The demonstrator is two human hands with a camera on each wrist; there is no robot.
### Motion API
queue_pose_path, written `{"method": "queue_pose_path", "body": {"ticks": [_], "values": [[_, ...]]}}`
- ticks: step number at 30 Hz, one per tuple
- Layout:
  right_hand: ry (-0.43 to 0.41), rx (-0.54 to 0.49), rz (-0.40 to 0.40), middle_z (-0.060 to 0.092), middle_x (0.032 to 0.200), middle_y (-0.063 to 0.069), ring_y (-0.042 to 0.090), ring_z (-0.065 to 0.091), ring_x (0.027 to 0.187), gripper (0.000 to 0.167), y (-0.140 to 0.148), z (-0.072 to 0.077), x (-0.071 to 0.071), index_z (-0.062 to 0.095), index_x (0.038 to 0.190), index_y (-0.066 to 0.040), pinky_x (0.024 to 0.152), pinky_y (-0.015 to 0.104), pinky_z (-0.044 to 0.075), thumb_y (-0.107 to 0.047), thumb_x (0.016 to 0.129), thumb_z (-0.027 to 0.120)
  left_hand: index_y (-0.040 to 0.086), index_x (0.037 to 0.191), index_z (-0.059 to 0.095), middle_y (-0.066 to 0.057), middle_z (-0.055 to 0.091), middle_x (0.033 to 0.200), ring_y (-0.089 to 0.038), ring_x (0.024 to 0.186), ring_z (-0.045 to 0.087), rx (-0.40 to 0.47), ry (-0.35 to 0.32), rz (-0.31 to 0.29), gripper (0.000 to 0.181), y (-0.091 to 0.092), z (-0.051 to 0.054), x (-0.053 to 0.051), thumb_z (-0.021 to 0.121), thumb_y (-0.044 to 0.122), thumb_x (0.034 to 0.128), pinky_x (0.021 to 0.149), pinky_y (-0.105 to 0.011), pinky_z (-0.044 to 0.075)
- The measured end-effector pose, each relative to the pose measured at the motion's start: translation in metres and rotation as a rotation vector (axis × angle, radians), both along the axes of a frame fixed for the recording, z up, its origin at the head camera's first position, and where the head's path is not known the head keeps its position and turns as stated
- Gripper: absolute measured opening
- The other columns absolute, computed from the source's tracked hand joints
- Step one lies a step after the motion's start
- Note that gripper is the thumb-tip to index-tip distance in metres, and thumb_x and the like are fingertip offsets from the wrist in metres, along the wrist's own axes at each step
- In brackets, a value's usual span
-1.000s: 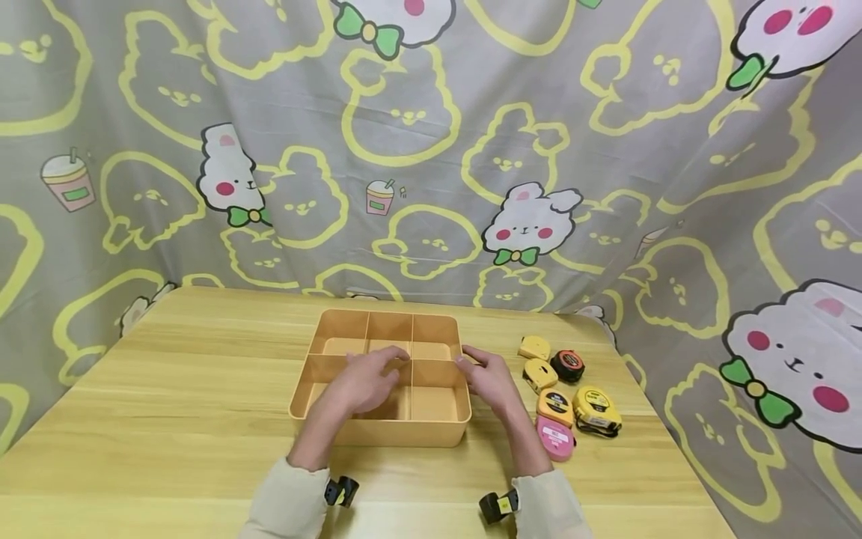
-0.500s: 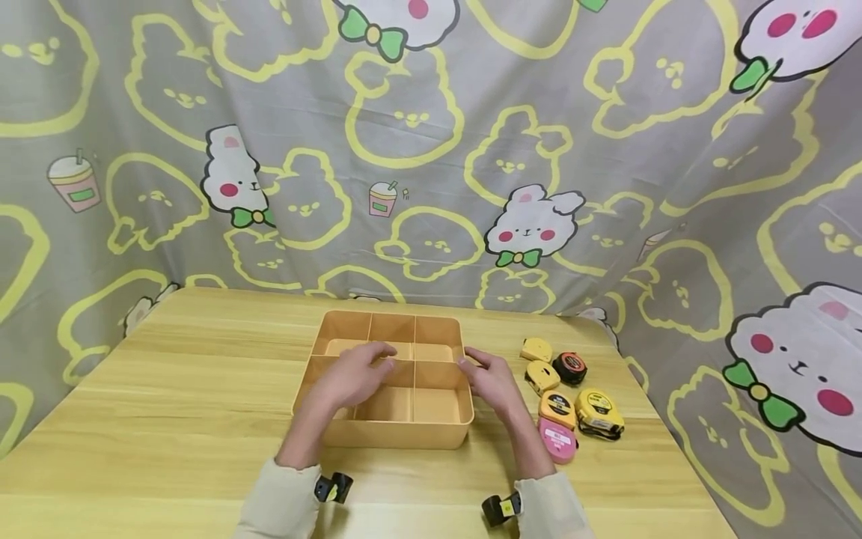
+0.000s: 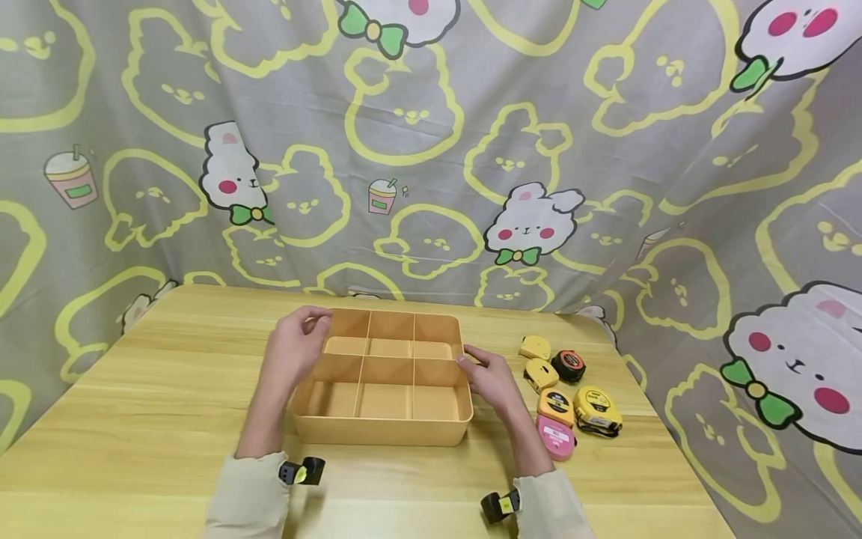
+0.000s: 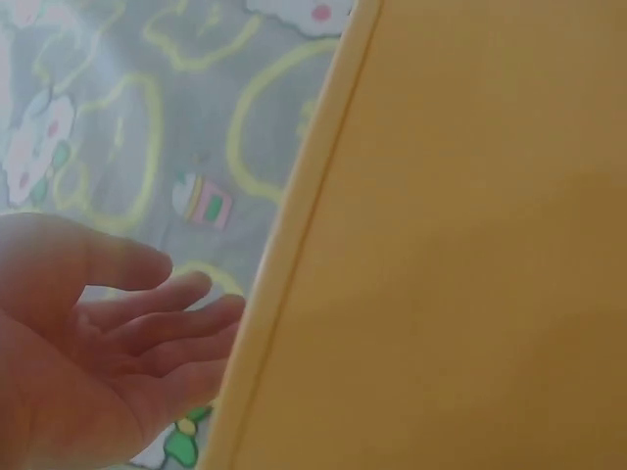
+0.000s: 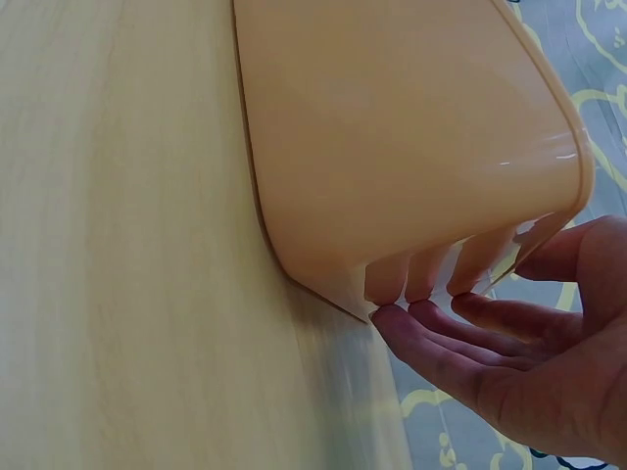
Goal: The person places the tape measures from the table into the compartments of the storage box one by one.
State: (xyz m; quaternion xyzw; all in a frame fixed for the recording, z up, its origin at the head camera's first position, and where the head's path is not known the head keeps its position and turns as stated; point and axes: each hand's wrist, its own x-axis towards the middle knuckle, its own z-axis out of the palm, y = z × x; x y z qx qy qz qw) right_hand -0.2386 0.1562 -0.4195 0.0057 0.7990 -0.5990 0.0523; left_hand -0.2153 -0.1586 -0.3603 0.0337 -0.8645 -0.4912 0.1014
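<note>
An orange divided storage box with several compartments stands on the wooden table, nothing visible inside. My left hand hovers at the box's far left corner, fingers loosely bent. In the left wrist view its thumb and fingers are spread apart beside the box's wall; some fingertips reach the edge, and contact cannot be judged. My right hand rests against the right side. The right wrist view has its fingertips touching the outer wall, with the thumb at the rim.
Several tape measures lie right of the box: two small yellow ones, a black-and-red one, an orange one, a pink one and a larger yellow one. A patterned curtain hangs behind the table.
My left hand has moved left from over the middle compartments to the box's far left corner. The right hand stays at the right side; box and tape measures keep their places.
</note>
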Motion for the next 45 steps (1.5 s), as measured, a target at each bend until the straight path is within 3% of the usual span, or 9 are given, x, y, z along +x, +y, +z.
{"method": "queue_pose_path", "body": {"ticks": [6,16,21,27,38,45], "values": [[-0.004,0.01,-0.008,0.064,0.131,0.03,0.037,0.072,0.106,0.052,0.001,-0.002,0.0,0.048,0.148,0.002,0.089,0.044,0.061,-0.022,0.103,0.058,0.005,0.137,0.059,-0.022,0.062,0.138,-0.039,0.129,0.057,0.011,-0.056,0.022,0.039,-0.02,-0.006,-0.001,0.046,0.027,0.1076,0.104,-0.053,0.048],[0.0,0.014,-0.019,0.064,0.132,0.028,0.036,0.072,0.107,0.053,0.001,-0.003,-0.004,0.049,0.148,-0.001,0.089,0.042,0.061,-0.024,0.102,0.06,0.003,0.155,0.037,-0.029,0.045,0.152,-0.049,0.14,0.043,-0.029,-0.229,-0.11,0.06,-0.036,-0.018,-0.006,0.039,0.042,0.1092,0.112,-0.063,0.038],[0.007,0.006,-0.014,0.064,0.13,0.029,0.038,0.072,0.107,0.053,0.002,-0.003,-0.004,0.049,0.148,0.001,0.088,0.043,0.061,-0.023,0.102,0.06,0.0,0.16,0.021,-0.034,0.032,0.158,-0.052,0.143,0.035,0.013,-0.31,-0.191,0.068,-0.039,-0.025,-0.01,0.034,0.045,0.1098,0.115,-0.065,0.034],[0.007,0.009,-0.014,0.066,0.128,0.029,0.038,0.072,0.105,0.051,0.001,-0.003,-0.003,0.05,0.147,0.001,0.086,0.042,0.062,-0.022,0.103,0.059,0.002,0.161,0.02,-0.031,0.026,0.162,-0.052,0.144,0.035,0.073,-0.328,-0.209,0.062,-0.04,-0.032,-0.011,0.031,0.039,0.1115,0.116,-0.064,0.034],[0.005,0.021,-0.017,0.065,0.129,0.03,0.039,0.072,0.106,0.051,0.0,-0.002,-0.002,0.05,0.147,0.0,0.088,0.044,0.061,-0.022,0.103,0.06,0.001,0.161,0.019,-0.031,0.025,0.162,-0.051,0.146,0.032,0.069,-0.34,-0.221,0.063,-0.041,-0.036,-0.012,0.032,0.038,0.1116,0.117,-0.064,0.032],[0.012,0.033,-0.017,0.064,0.13,0.03,0.039,0.072,0.105,0.051,0.0,-0.003,-0.002,0.05,0.147,0.001,0.088,0.045,0.061,-0.022,0.102,0.06,-0.002,0.16,0.02,-0.032,0.031,0.159,-0.049,0.142,0.04,0.098,-0.345,-0.234,0.063,-0.041,-0.038,-0.013,0.033,0.036,0.1115,0.115,-0.06,0.038]]}}
